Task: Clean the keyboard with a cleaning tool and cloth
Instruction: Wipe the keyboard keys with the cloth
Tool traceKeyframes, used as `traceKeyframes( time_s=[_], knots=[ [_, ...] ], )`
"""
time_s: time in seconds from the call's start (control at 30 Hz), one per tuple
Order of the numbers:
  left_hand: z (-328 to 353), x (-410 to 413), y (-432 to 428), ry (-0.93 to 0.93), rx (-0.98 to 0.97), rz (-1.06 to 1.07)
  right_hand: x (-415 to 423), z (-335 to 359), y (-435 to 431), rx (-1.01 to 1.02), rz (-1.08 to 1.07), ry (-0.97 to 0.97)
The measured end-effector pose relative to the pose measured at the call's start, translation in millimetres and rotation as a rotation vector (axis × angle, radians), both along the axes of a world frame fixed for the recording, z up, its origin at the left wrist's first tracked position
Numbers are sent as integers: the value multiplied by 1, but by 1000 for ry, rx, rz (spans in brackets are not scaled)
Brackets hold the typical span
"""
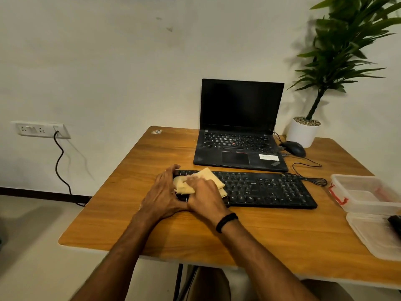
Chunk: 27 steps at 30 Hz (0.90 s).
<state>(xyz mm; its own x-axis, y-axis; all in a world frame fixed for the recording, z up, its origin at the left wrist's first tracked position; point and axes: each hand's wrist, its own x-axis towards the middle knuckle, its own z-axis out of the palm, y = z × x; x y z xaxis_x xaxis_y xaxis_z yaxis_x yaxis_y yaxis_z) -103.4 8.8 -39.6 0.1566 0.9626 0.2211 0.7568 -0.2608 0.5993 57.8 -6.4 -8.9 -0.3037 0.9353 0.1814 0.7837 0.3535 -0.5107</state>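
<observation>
A black wired keyboard lies across the wooden table, in front of a laptop. A folded yellow cloth covers the keyboard's left part. My left hand grips the keyboard's left end, fingers curled over its far corner. My right hand presses the cloth down onto the keys, its fingers bunching the fabric. The keys under the cloth and both hands are hidden.
An open black laptop stands behind the keyboard, with a mouse and a potted plant to its right. Two clear plastic containers sit at the table's right edge. A cable hangs from a wall socket at left.
</observation>
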Motion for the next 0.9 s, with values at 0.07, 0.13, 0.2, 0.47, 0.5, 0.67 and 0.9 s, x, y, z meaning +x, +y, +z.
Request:
traceKeyframes(
  time_s=[0.07,0.13,0.2,0.47,0.5,0.67,0.9],
  knots=[
    [-1,1,0,11,8,2,13,-3,-8,-1,85,-7],
    [0,2,-1,1,8,6,31,-5,-2,54,-55,-29],
    [1,3,-1,-5,2,6,38,-5,11,100,-259,-14],
    [1,-2,1,-1,-7,-16,32,-1,-11,-59,95,14],
    [1,-1,0,-12,-5,-13,44,-2,-8,-38,48,18],
    [4,1,-1,-12,-6,-19,37,-14,-9,55,10,10],
    [2,0,0,-9,-4,-22,84,-14,-22,-76,69,17]
  ],
)
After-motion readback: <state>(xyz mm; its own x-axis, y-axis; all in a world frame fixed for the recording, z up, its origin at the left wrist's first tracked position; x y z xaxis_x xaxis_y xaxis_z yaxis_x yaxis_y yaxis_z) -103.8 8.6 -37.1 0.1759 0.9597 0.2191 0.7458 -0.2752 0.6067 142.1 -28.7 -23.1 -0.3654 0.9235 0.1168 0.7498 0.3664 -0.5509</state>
